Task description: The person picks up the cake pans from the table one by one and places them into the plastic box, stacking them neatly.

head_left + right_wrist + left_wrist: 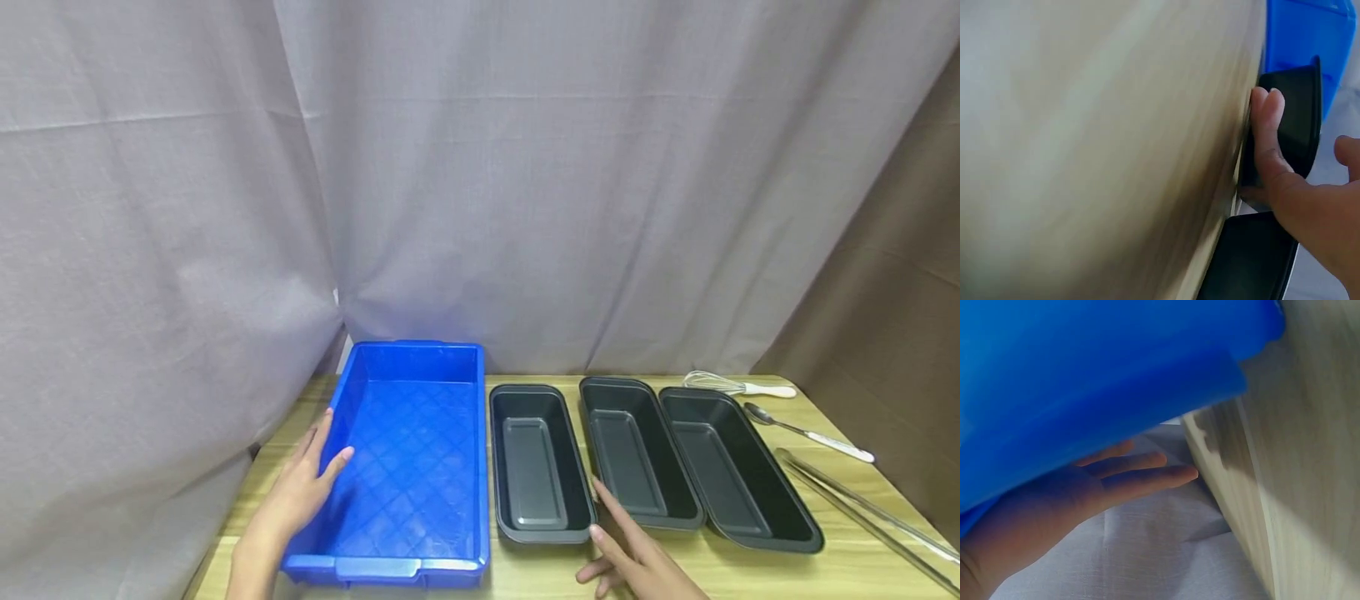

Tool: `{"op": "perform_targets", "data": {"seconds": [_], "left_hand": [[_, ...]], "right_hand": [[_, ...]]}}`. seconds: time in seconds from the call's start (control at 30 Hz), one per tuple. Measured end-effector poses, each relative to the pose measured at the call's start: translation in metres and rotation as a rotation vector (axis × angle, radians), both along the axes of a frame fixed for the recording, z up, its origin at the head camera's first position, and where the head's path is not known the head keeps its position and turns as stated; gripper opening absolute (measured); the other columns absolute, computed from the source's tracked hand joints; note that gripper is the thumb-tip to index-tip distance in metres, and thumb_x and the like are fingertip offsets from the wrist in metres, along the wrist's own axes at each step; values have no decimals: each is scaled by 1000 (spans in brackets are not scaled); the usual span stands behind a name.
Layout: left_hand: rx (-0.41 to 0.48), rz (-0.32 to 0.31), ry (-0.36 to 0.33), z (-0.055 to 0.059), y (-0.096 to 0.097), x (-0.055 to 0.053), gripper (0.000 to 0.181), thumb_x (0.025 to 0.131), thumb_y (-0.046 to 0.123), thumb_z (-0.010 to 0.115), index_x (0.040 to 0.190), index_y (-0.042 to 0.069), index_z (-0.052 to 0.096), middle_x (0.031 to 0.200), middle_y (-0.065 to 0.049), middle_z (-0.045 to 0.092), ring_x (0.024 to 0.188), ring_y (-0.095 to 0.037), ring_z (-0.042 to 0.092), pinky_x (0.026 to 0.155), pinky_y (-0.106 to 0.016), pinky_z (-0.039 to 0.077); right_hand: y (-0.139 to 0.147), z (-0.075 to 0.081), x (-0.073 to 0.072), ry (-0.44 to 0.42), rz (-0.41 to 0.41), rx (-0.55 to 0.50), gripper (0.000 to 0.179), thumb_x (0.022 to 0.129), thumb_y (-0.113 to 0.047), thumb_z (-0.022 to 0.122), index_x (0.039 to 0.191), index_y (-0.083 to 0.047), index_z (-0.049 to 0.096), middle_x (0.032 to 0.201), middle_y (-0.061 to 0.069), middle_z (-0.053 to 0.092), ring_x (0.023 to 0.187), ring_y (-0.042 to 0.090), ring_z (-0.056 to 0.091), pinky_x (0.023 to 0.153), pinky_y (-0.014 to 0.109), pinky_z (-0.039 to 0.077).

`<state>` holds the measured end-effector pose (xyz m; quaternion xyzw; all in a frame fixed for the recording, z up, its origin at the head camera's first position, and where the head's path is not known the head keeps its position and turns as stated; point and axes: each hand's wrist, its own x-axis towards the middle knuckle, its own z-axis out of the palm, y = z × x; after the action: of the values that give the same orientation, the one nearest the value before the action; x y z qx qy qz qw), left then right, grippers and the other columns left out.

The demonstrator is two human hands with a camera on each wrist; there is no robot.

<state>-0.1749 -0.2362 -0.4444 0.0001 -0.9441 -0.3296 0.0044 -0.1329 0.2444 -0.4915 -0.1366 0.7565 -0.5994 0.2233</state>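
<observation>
In the head view, a deep blue plastic bin [420, 467] stands at the left of the table. My left hand [296, 487] is at its left wall, fingers straight along the outside and thumb over the rim. The left wrist view shows those fingers [1138, 478] extended beneath the bin's lip. A dark loaf pan [534, 467] sits just right of the bin. My right hand [633, 554] is at this pan's front right corner, index finger in the gap beside the middle loaf pan [630, 454]. Its fingers are loosely extended, gripping nothing.
A third loaf pan [731, 467] stands at an angle against the middle one. Farther right lie a whisk [738, 386], a spoon [810, 433] with a white handle and metal tongs [862, 508]. A grey curtain [525, 208] hangs behind the table.
</observation>
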Motion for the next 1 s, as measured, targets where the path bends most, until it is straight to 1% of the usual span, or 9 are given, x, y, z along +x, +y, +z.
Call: {"op": "perform_targets", "data": {"seconds": [0.07,0.1,0.27,0.4,0.53,0.63,0.77,0.87,1.0], "left_hand": [[3,2,-2,1,-1,-1,80,118,45,50,177,8,11,176,-37,18,163,-59,21,130,-74,22],[4,2,-2,1,-1,-1,80,118,45,50,177,8,11,177,-36,19,163,-58,20,130,-74,22],[2,-9,4,1,-2,-2,80,118,45,49,177,7,11,177,-35,18,163,-57,19,131,-72,21],[14,-15,-5,0,-1,-1,80,118,44,50,177,8,10,178,-33,17,164,-56,17,131,-71,20],[23,-7,-8,-1,-1,1,80,118,42,51,177,9,10,179,-32,17,165,-54,17,132,-69,19],[27,-8,8,-2,-2,1,80,117,42,52,177,8,11,178,-32,18,164,-55,18,132,-70,19],[27,-12,42,-3,-2,1,79,117,41,52,176,5,14,177,-34,20,163,-56,21,131,-71,22],[26,-11,57,-4,-2,1,78,117,39,53,176,3,15,176,-34,22,163,-57,23,130,-71,23],[30,-11,38,-3,-1,0,79,117,41,53,176,5,14,177,-33,20,164,-55,21,131,-69,22]], "right_hand": [[-4,1,-5,9,24,-41,79,121,-26,43,176,-11,-12,172,47,4,94,31,82,78,37,68],[-7,0,-8,8,35,-59,78,121,-26,42,176,-14,-12,173,46,-3,95,32,82,79,39,68],[-17,-6,-19,-19,63,-166,73,122,-25,39,176,-10,-9,168,50,1,93,34,83,74,39,68],[-19,-13,-25,-31,87,-259,79,121,-17,39,172,-11,-21,169,37,-38,99,36,83,70,33,68],[-18,-18,-30,-21,107,-270,90,119,-11,45,172,-25,-27,167,24,-50,105,41,81,69,31,67],[-18,-20,-31,-25,112,-262,95,117,-10,50,173,-31,-24,169,19,-49,107,44,80,71,34,68],[-19,-22,-33,-42,144,-300,89,116,-8,51,175,-24,-15,169,28,-44,109,48,78,86,43,69],[-20,-25,-35,-94,153,-371,70,115,-5,47,169,-25,6,164,42,-14,112,48,77,97,50,65],[-21,-29,-37,-146,134,-470,58,111,2,41,152,-38,33,152,39,16,127,37,69,108,55,59]]}}
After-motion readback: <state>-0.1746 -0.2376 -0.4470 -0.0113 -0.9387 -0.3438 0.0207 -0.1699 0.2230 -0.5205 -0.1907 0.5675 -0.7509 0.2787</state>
